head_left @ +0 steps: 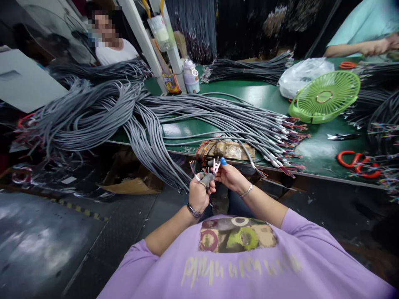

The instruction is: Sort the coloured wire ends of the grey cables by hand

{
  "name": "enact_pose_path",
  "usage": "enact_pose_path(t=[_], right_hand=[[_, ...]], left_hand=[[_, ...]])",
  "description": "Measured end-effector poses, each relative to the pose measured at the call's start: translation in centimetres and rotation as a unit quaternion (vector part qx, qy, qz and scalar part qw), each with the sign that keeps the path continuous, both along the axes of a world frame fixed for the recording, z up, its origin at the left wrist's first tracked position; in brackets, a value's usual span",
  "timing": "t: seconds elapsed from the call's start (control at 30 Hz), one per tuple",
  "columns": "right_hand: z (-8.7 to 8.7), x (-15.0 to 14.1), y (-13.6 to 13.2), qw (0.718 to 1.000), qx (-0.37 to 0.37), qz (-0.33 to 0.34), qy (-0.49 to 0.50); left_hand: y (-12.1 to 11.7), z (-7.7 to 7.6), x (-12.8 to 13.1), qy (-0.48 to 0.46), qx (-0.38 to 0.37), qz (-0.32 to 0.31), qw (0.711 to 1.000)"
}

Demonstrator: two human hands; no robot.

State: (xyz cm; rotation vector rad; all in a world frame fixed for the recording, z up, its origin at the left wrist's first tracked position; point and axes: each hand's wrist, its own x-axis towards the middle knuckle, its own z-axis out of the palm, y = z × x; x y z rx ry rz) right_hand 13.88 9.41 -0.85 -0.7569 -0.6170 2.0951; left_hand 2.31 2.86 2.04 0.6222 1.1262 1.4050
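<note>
My left hand (pixel 198 194) is closed around the end of a grey cable (pixel 183 179), from which thin coloured wires (pixel 193 167) fan out. Grey coverings wrap some of its fingers. Close beside it, my right hand (pixel 233 179) has its fingers pinched together, with a blue cover on one fingertip. A small whitish piece (pixel 215 165) shows between the two hands, too small to name; whether the right fingers grip it or a wire is unclear. Behind the hands, a tape-wrapped block (pixel 232 149) with wires beside it sits at the table edge.
Many grey cables (pixel 205 109) lie across the green table (pixel 187 128), some hanging over its front edge. Orange-handled scissors (pixel 358 162), pliers (pixel 343 136), a green fan (pixel 326 97), a plastic bag (pixel 304 74) and a bottle (pixel 191 77) stand around. Two people are across the table.
</note>
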Motion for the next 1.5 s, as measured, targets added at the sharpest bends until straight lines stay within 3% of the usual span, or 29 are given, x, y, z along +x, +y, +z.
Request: enact_pose_path(t=[0.13, 0.3, 0.57, 0.8, 0.9, 1.07, 1.23, 1.5], right_hand=[[-0.1, -0.5, 0.3, 0.999, -0.011, -0.018, 0.042], [0.3, -1.1, 0.2, 0.998, -0.032, 0.006, 0.056], [0.5, -2.0, 0.1, 0.996, -0.037, -0.070, 0.041], [0.3, -0.8, -1.0, 0.998, -0.026, -0.009, 0.058], [0.0, 0.2, -2.0, 0.999, -0.013, 0.028, 0.036], [0.4, 0.9, -3.4, 0.993, 0.078, 0.079, -0.033], [1.1, 0.5, -3.7, 0.984, 0.125, 0.039, -0.123], [0.8, 0.3, -4.3, 0.968, 0.153, -0.031, -0.196]], left_hand=[[0.1, -0.1, 0.3, 0.009, -0.006, 0.008, 1.000], [-0.3, -0.2, 0.2, 0.011, -0.004, 0.004, 1.000], [-0.4, -0.7, 0.3, 0.033, -0.012, -0.003, 0.999], [-0.9, -0.6, -0.1, 0.023, -0.001, 0.001, 1.000], [-1.5, -0.9, -0.4, 0.026, 0.004, -0.007, 1.000], [-2.2, -1.8, -0.8, 0.050, 0.003, -0.046, 0.998], [-2.4, -2.3, -0.8, 0.059, -0.001, -0.063, 0.996], [-2.5, -2.4, -0.7, 0.070, -0.004, -0.032, 0.997]])
